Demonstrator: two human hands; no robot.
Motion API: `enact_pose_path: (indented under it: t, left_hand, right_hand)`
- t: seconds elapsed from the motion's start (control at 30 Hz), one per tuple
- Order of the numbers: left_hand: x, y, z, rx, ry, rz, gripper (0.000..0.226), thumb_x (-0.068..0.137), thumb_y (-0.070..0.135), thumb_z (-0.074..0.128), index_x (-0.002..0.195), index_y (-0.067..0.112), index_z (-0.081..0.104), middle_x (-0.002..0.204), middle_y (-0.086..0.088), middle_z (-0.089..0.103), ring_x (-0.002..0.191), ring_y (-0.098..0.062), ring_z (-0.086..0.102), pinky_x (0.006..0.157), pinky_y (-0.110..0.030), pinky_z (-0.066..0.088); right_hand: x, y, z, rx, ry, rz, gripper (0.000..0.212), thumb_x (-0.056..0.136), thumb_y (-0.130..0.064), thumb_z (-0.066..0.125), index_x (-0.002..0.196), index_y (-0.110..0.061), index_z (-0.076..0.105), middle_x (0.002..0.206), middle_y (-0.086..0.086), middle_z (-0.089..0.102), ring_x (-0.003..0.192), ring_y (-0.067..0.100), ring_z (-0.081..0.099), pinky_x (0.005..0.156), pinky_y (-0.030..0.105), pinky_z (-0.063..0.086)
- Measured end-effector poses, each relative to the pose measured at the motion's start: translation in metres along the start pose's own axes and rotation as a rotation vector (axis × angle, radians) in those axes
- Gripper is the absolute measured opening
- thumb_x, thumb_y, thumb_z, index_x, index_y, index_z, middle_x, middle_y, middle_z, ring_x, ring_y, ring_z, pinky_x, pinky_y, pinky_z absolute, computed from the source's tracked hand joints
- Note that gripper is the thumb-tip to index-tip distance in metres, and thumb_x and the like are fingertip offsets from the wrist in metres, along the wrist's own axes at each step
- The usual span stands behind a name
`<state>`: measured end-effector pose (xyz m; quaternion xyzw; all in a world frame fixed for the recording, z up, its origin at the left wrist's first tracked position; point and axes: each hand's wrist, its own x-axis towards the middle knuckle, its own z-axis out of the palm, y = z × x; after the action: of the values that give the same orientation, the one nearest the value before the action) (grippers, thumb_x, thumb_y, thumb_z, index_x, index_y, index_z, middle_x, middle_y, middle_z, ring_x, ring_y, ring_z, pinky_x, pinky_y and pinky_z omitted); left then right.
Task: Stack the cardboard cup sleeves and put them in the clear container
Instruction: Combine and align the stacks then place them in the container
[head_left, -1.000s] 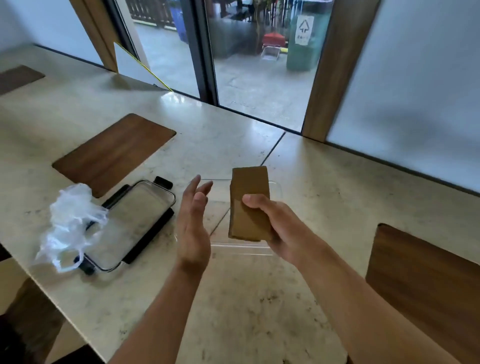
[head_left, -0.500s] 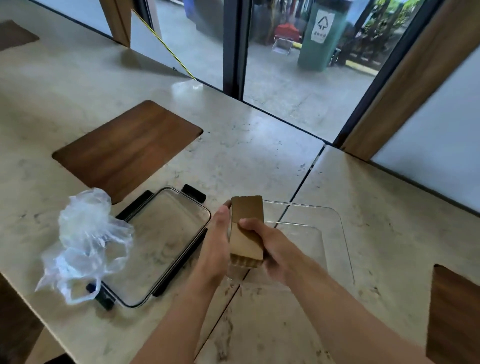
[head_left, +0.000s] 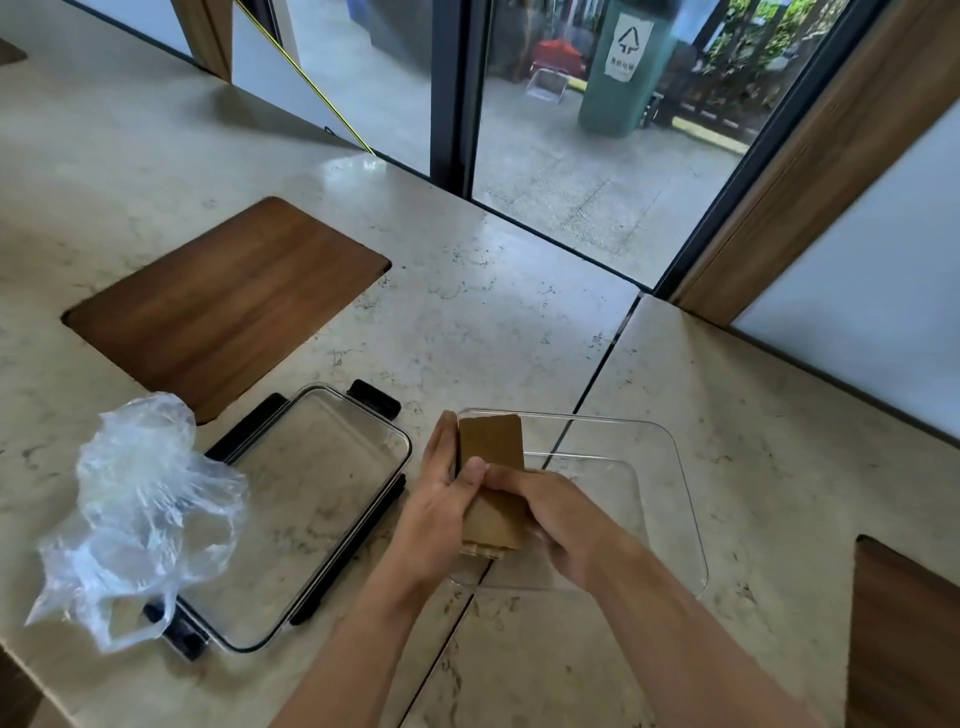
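Note:
A stack of flat brown cardboard cup sleeves (head_left: 492, 447) is held between both hands over the left end of the clear container (head_left: 670, 467), which stands on the marble counter. My left hand (head_left: 441, 499) presses flat against the stack's left side with its thumb on top. My right hand (head_left: 550, 512) wraps the stack from the right and covers its middle. The layered lower edge of the stack shows just above the container's near left corner.
The container's clear lid (head_left: 306, 514) with black clips lies to the left, a crumpled clear plastic bag (head_left: 140, 509) resting on its left end. Dark wooden inlays (head_left: 223, 306) sit in the counter at left and at right (head_left: 909, 634). A window runs along the far edge.
My left hand, open and apart a second ago, has closed against the stack's left side. Both hands have brought the stack lower over the container's left end. The view has shifted.

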<state>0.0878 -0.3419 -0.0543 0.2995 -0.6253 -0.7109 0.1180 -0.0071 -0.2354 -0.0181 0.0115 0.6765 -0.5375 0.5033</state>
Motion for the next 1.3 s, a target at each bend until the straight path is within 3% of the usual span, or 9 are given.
enact_pose_path:
  t: [0.17,0.33,0.4,0.5,0.67,0.8,0.9,1.03,1.3]
  left_hand:
    - [-0.004,0.005,-0.002,-0.145,0.003,-0.053,0.054,0.110,0.028,0.048,0.161,0.035,0.033,0.161,0.007,0.045,0.137,-0.011,0.055,0.109,-0.030,0.051]
    - [-0.002,0.005,-0.002,-0.186,0.000,-0.055,0.049,0.111,0.030,0.045,0.159,0.031,0.037,0.146,0.014,0.054,0.109,0.009,0.069,0.081,-0.013,0.057]
    - [-0.004,0.005,-0.001,-0.201,0.008,-0.057,0.052,0.110,0.035,0.045,0.161,0.030,0.035,0.153,0.006,0.053,0.117,0.002,0.068,0.087,-0.018,0.058]
    - [-0.006,0.005,-0.002,-0.196,0.016,-0.050,0.064,0.100,0.056,0.052,0.160,0.038,0.036,0.162,-0.001,0.047,0.139,-0.019,0.057,0.113,-0.043,0.050]
    - [-0.007,0.008,0.002,-0.089,0.002,-0.007,0.083,0.086,0.077,0.044,0.161,0.044,0.030,0.170,0.010,0.032,0.153,-0.012,0.036,0.126,-0.049,0.029]
    - [-0.009,0.011,0.004,0.002,-0.028,0.003,0.088,0.085,0.083,0.039,0.163,0.045,0.022,0.173,0.019,0.018,0.157,-0.002,0.020,0.130,-0.046,0.018]
    - [-0.010,0.012,0.003,0.040,-0.035,0.003,0.084,0.086,0.081,0.036,0.160,0.046,0.018,0.173,0.022,0.013,0.156,0.004,0.015,0.131,-0.040,0.017]
    - [-0.013,0.011,0.001,0.080,-0.080,-0.008,0.062,0.094,0.073,0.033,0.151,0.058,0.011,0.172,0.030,0.003,0.132,0.038,0.011,0.108,-0.002,0.018]
    - [-0.016,0.013,-0.007,0.043,-0.136,-0.011,0.087,0.075,0.097,0.041,0.148,0.066,0.006,0.171,0.031,-0.003,0.156,0.009,-0.001,0.131,-0.040,0.004]
  right_hand:
    - [0.002,0.000,0.004,-0.002,0.030,-0.002,0.060,0.061,-0.050,0.087,0.110,-0.016,0.079,0.105,0.004,0.082,0.106,0.024,0.074,0.102,0.044,0.056]
    - [-0.002,0.002,0.000,0.007,0.023,-0.023,0.062,0.066,-0.049,0.091,0.115,-0.014,0.076,0.107,0.006,0.081,0.108,0.026,0.073,0.098,0.041,0.058]
    - [-0.005,0.002,-0.003,0.019,0.021,-0.046,0.073,0.057,-0.054,0.091,0.116,-0.014,0.075,0.107,0.006,0.081,0.108,0.026,0.072,0.092,0.037,0.058]
    - [-0.009,-0.001,-0.003,0.045,-0.014,-0.098,0.077,0.055,-0.055,0.088,0.121,-0.019,0.073,0.110,0.002,0.081,0.107,0.022,0.073,0.077,0.028,0.057]
    - [-0.014,-0.009,0.009,0.137,-0.018,-0.141,0.038,0.097,-0.040,0.067,0.131,-0.023,0.066,0.118,0.003,0.078,0.108,0.021,0.074,0.079,0.029,0.060]
    - [-0.015,-0.011,0.016,0.138,0.031,-0.117,0.034,0.102,-0.039,0.056,0.133,-0.028,0.064,0.121,0.005,0.076,0.111,0.023,0.071,0.094,0.040,0.059]
    - [-0.015,-0.010,0.019,0.182,0.060,-0.089,0.034,0.103,-0.038,0.053,0.131,-0.023,0.066,0.123,0.009,0.074,0.112,0.026,0.071,0.093,0.042,0.060]
    - [-0.013,-0.008,0.025,0.267,0.086,-0.034,0.051,0.101,-0.048,0.054,0.147,-0.027,0.052,0.133,0.007,0.068,0.114,0.026,0.069,0.086,0.040,0.062]
    - [-0.009,-0.003,0.025,0.356,0.111,-0.078,0.046,0.098,-0.061,0.052,0.123,-0.029,0.072,0.108,0.002,0.081,0.097,0.021,0.078,0.080,0.040,0.062]
